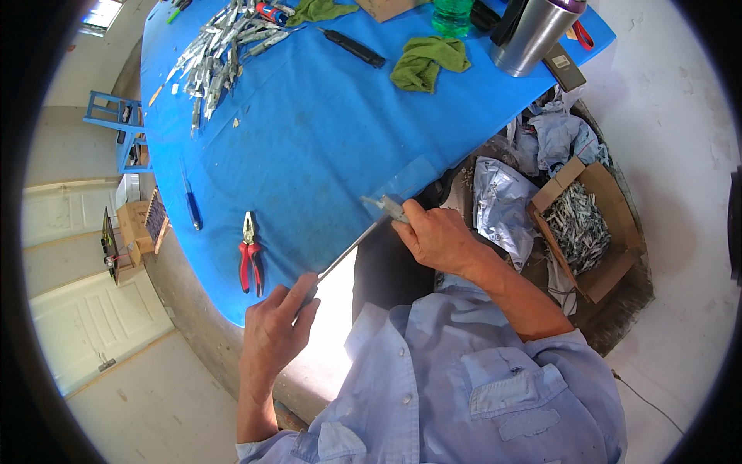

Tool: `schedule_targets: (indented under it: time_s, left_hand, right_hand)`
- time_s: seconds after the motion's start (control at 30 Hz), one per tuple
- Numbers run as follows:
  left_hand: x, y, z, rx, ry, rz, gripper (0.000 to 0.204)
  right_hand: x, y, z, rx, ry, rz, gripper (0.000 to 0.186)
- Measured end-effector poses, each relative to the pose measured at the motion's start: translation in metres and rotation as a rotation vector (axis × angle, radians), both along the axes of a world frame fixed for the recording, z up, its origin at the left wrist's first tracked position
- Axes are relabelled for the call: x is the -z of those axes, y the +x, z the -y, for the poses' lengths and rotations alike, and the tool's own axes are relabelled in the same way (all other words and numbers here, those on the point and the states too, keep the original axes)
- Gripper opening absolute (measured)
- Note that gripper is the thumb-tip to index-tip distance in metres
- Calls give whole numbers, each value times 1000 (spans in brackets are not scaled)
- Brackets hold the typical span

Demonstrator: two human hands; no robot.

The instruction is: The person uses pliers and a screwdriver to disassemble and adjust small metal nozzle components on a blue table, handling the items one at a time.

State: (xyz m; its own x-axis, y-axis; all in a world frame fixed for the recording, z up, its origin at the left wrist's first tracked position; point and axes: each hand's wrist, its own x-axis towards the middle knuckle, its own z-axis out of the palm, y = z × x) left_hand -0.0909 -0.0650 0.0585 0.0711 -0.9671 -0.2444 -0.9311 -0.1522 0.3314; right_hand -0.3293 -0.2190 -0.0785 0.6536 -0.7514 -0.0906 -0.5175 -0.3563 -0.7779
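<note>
My left hand is closed around the handle of a long, thin metal tool. Its narrow shaft slants up to the right along the table's near edge; the exact kind is unclear. Between the thumb and fingers of my right hand is a small grey-silver piece, and the tool's far end reaches close to it. Whether the two touch is hard to make out. On the blue-covered table lie red-handled pliers and a blue-handled screwdriver, both left of my hands.
A heap of silvery pieces covers the far left. Farther back are a black pen-like tool, a green cloth, a steel tumbler and a green bottle. At right, a cardboard box of shredded-looking scraps stands beside a silver bag.
</note>
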Motion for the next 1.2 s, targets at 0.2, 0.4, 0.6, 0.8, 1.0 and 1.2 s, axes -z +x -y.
schedule_targets:
  time_s: [0.2, 0.4, 0.6, 0.8, 1.0, 1.2]
  left_hand:
    - [13, 4, -2, 70, -70, 82, 36]
    - [22, 7, -1, 23, -16, -2, 32]
    - [31, 15, 1, -94, 115, -306, 29]
    - [36, 16, 0, -97, 88, -316, 27]
    - [46, 24, -4, -167, 187, -424, 28]
    - [38, 18, -5, -121, 68, -312, 28]
  right_hand:
    - [1, -1, 2, -26, 0, 6, 30]
    - [3, -2, 4, -45, -42, 24, 29]
    - [3, -1, 3, -37, -2, 35, 30]
    - [0, -2, 4, -51, 17, -2, 31]
    - [0, -2, 4, -53, 12, 2, 31]
    - [3, -2, 2, -43, -17, 22, 31]
